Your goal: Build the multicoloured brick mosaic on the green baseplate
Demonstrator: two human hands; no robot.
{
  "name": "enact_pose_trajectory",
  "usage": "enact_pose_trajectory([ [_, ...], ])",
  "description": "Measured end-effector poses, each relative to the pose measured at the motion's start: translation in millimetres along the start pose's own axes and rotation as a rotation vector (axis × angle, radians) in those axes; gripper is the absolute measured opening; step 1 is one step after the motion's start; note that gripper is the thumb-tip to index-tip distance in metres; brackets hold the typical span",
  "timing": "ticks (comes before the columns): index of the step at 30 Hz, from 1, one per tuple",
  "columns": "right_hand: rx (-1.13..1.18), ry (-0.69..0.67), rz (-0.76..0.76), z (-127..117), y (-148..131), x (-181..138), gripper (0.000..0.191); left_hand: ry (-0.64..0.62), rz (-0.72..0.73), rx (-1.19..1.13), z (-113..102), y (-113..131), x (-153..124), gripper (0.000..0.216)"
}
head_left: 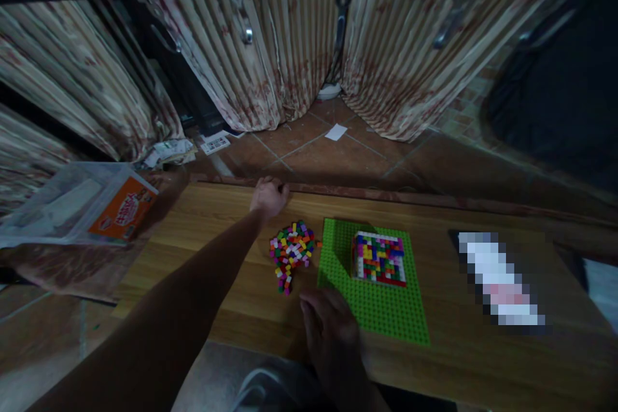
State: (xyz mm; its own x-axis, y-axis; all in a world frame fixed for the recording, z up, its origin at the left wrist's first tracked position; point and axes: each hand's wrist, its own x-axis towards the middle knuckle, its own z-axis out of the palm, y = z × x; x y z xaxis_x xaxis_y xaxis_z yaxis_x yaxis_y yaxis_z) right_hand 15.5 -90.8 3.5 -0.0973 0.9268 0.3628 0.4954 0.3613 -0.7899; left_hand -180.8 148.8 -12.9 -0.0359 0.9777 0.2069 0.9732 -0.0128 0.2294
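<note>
My left hand [269, 197] reaches across the wooden table [203, 251] to its far edge, fingers curled over the edge, just beyond a pile of small coloured bricks [290, 252]. My right hand [331, 328] rests near the table's front edge, fingers lying flat at the lower left corner of a green baseplate [381, 306]. On the baseplate stands a block of stacked multicoloured bricks [379, 258]. Nothing shows in either hand.
A pixelated flat object [502, 283] lies on the table at the right. A clear plastic box with an orange label [82, 209] sits to the left. Striped curtains [270, 58] hang behind, above a tiled floor [313, 148] with papers [168, 151].
</note>
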Motion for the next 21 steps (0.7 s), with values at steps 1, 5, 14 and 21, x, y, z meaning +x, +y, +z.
enact_pose_trajectory([
  [1, -0.03, -0.012, -0.008, 4.1, 0.8, -2.9, 0.018, 0.003, -0.001, 0.003, -0.2, 0.4, -0.1, 0.035],
  [5, -0.177, -0.061, -0.045, 10.7, -0.7, -3.6, 0.01, 0.009, -0.003, 0.014, -1.4, 2.1, -0.6, 0.034],
  [14, -0.449, -0.095, 0.027, 31.8, -9.4, 5.7, 0.011, 0.0, 0.002, 0.053, -3.0, 2.7, -1.3, 0.033],
  [21, -0.427, -0.042, -0.021, 34.2, -5.0, 6.8, 0.012, 0.012, -0.011, 0.054, -2.7, 3.2, -1.5, 0.035],
])
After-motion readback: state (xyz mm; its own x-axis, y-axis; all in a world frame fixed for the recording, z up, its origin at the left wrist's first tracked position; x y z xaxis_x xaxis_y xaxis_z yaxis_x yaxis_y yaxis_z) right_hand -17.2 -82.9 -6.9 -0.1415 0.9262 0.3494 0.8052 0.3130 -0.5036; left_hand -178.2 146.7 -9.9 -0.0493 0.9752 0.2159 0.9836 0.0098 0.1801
